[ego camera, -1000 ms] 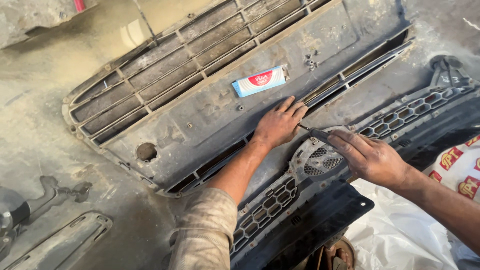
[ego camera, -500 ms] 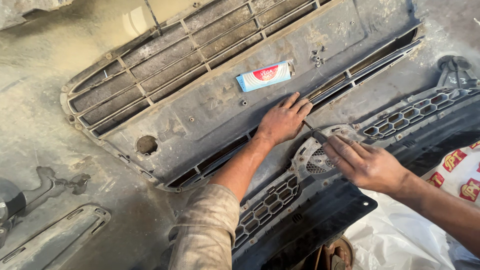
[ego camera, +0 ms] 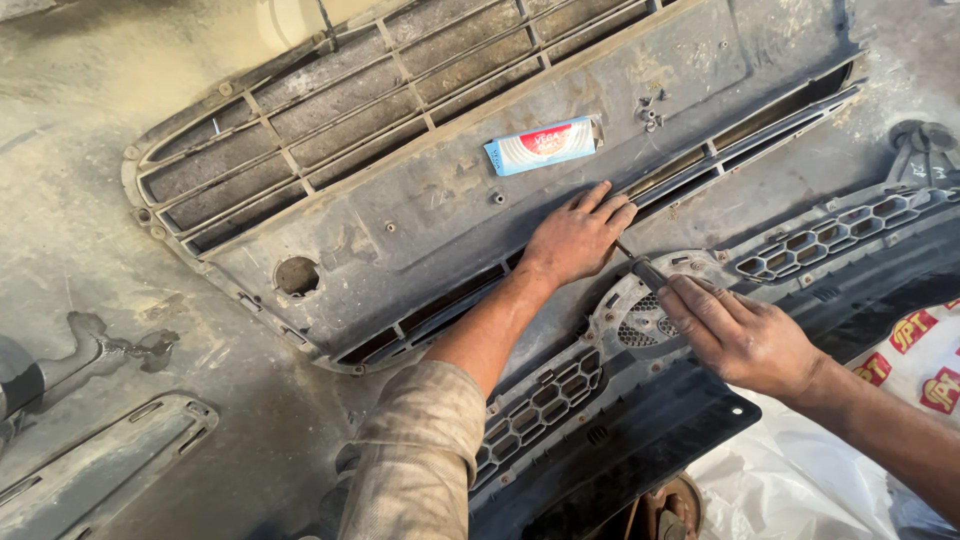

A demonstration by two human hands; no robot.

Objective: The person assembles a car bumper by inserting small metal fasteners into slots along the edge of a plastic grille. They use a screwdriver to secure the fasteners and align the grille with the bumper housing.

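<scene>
The bumper panel (ego camera: 420, 215) is dull grey under tan dust, its lower grille (ego camera: 540, 395) black with a honeycomb pattern. On it lies a small tube (ego camera: 540, 146), light blue with a red patch and white streaks. The plastic sheet (ego camera: 800, 480) is white with red and yellow labels.

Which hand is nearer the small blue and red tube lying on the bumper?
Left. The left hand lies flat on the bumper panel just below the tube; the right hand, holding a thin tool, sits farther down-right.

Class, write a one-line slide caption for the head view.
Left hand flat on a dusty grey car bumper, right hand holding a thin tool against it.
</scene>
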